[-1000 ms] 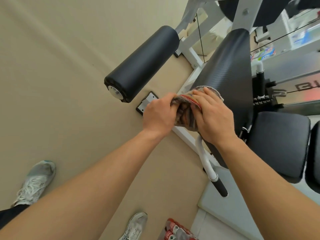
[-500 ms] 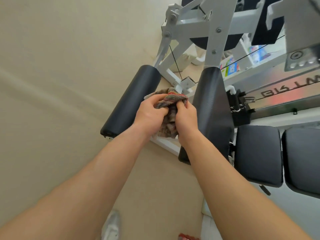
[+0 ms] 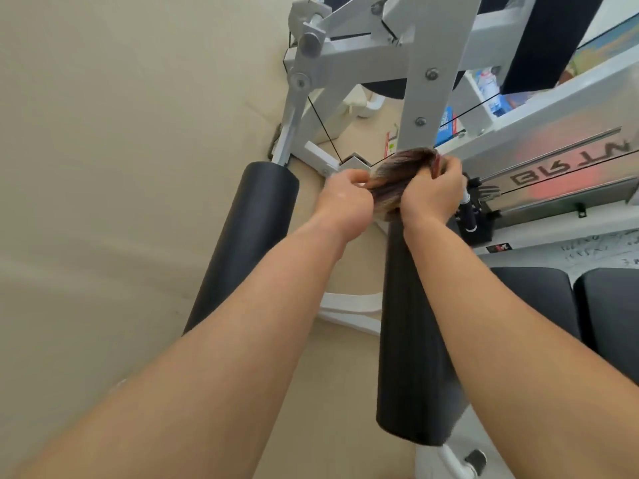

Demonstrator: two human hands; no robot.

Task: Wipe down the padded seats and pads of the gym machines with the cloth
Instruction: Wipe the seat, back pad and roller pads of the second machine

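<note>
Tightly bunched, the blurred reddish-brown cloth [image 3: 397, 176] tops the black roller pad [image 3: 411, 340].

Beige floor [image 3: 103, 167], gym corner.
White machine frame [image 3: 345, 304] stands directly on it, base bars flat on the floor.

Both bare forearms reaching up to frame centre, left hand [image 3: 345, 199] pinching cloth [image 3: 397, 172] with curled fingers, right hand [image 3: 434, 195] curled round it, hands just beside each other
</note>
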